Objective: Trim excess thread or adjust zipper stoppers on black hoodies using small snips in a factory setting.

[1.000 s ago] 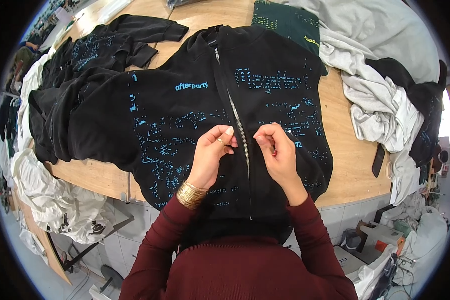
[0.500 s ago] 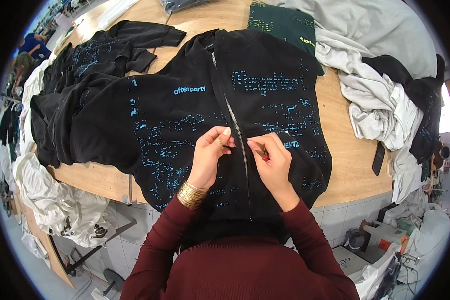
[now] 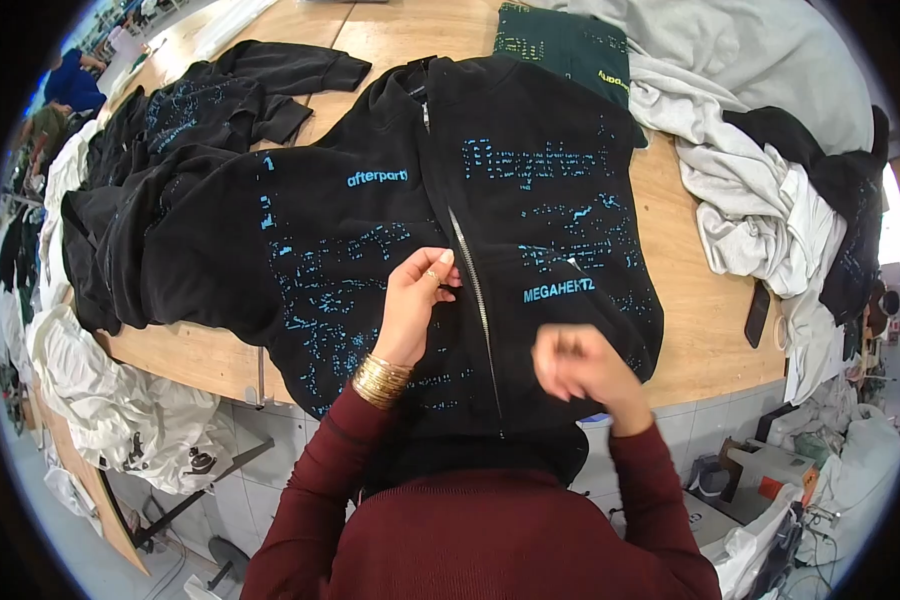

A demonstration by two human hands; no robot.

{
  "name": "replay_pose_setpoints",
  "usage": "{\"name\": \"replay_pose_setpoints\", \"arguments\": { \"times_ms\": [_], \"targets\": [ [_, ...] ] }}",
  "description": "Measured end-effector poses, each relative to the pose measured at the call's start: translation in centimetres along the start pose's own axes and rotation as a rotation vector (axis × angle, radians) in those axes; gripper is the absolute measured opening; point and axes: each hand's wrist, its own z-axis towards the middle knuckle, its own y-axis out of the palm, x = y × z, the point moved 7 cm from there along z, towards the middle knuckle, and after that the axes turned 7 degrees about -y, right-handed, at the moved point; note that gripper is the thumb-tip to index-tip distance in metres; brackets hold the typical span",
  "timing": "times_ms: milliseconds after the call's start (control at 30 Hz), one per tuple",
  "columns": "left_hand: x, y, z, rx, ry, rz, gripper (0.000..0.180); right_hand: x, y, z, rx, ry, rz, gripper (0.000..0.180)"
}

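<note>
A black zip-up jacket [image 3: 530, 200] with light-blue print lies flat on the wooden table [image 3: 710, 320], its hem hanging over the near edge toward me. Its zipper [image 3: 467, 260] runs down the middle. My left hand [image 3: 415, 305] pinches the fabric just left of the zipper, gold bangles [image 3: 380, 378] on the wrist. My right hand [image 3: 580, 368] is blurred, with fingers bunched together, over the jacket's lower right panel and apart from the zipper. I cannot see anything held in it.
More black printed garments [image 3: 160, 150] are piled at the left. Grey and white garments [image 3: 750, 180] heap at the right, a dark green one [image 3: 560, 45] at the back. A slim black object [image 3: 757, 313] lies near the right edge. White cloth [image 3: 120, 410] hangs below the table's left.
My right hand has left the zipper and pulled down and right toward my body. My left hand stays pinching the fabric beside the zipper.
</note>
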Motion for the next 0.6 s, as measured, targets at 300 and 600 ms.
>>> {"name": "replay_pose_setpoints", "arguments": {
  "times_ms": [300,600],
  "targets": [
    [-0.1,0.6,0.0,0.009,0.009,0.001,0.014,-0.3,-2.9,-2.4,0.565,-0.101,-0.717,0.018],
    [0.7,1.0,-1.7,0.012,0.035,0.072,0.018,1.3,-1.7,4.2,0.649,-0.296,-0.633,0.014]
  ]
}}
